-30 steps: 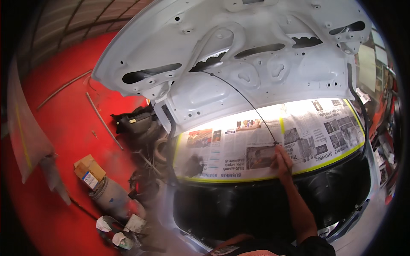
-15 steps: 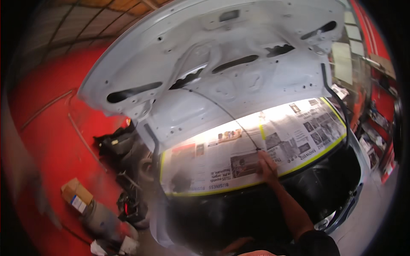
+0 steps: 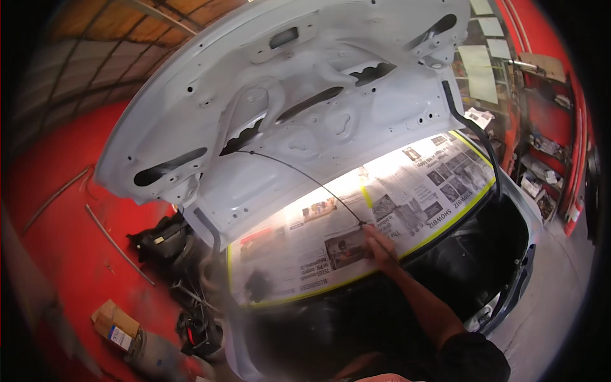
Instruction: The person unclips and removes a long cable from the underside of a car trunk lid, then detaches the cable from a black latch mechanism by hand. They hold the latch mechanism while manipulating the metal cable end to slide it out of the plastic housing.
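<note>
My right hand (image 3: 380,248) grips a thin dark rod (image 3: 307,172), which arcs up to an opening in the underside of a raised grey trunk lid (image 3: 299,137). Below the lid, newspaper sheets (image 3: 414,210) edged with yellow tape (image 3: 458,221) cover the rear window, behind my hand. Underneath is the dark open trunk (image 3: 464,261). At the bottom edge a dim patch of skin shows, apparently my left arm (image 3: 358,366); its fingers are hidden.
Dark car parts (image 3: 159,239) lie at the left beside long strips (image 3: 118,242) on a red surface. A cardboard box (image 3: 114,318) sits on a drum (image 3: 159,350). A red shelf rack (image 3: 544,146) holding clutter stands at the right.
The view has shifted, so the lid, window and box sit further left, and more of the right-side rack shows. My right hand keeps its grip on the rod.
</note>
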`<state>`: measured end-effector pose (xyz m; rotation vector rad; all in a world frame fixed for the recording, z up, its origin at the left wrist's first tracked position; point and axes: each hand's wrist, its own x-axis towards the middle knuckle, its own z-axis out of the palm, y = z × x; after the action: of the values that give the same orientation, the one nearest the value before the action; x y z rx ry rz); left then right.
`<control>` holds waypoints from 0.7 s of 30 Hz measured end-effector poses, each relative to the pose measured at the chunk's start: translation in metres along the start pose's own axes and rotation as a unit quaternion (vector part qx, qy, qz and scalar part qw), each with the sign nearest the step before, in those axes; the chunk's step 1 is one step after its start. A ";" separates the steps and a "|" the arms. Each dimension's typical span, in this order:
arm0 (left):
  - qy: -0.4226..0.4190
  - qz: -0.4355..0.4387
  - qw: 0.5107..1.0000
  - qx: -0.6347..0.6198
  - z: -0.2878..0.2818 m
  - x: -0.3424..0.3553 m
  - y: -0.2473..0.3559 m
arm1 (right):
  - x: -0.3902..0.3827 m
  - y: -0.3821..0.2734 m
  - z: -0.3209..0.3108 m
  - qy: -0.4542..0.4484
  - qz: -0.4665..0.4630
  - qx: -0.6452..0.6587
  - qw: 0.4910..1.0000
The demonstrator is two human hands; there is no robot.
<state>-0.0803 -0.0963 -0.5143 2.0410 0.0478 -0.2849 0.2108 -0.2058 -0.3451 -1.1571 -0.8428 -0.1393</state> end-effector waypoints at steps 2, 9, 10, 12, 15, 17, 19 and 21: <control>0.000 0.000 1.000 0.000 -0.003 0.002 0.004 | 0.002 0.014 -0.002 0.000 -0.039 -0.025 0.999; 0.014 -0.007 1.000 -0.009 -0.014 0.008 0.015 | -0.002 0.009 0.005 0.008 -0.059 -0.065 0.996; 0.018 -0.007 1.000 -0.012 -0.016 0.008 0.017 | -0.003 -0.012 0.005 -0.011 0.026 0.020 0.999; 0.023 -0.005 1.000 -0.017 -0.020 0.012 0.023 | -0.003 -0.023 0.003 -0.007 0.026 0.016 1.000; 0.042 -0.003 0.999 -0.029 -0.032 0.014 0.035 | -0.003 -0.004 -0.001 -0.010 0.006 -0.010 1.000; 0.066 -0.003 0.997 -0.036 -0.037 0.006 0.041 | -0.003 0.015 0.007 -0.028 -0.009 -0.025 0.999; 0.082 0.000 0.996 -0.030 -0.037 -0.003 0.040 | 0.001 0.025 0.009 -0.010 -0.080 -0.094 0.992; 0.072 0.014 0.997 -0.018 -0.028 0.000 0.031 | 0.003 0.032 -0.001 0.006 -0.122 -0.157 0.980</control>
<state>-0.0701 -0.0860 -0.4753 2.0212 0.1127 -0.1195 0.2299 -0.1922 -0.3673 -1.3419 -0.9746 -0.4961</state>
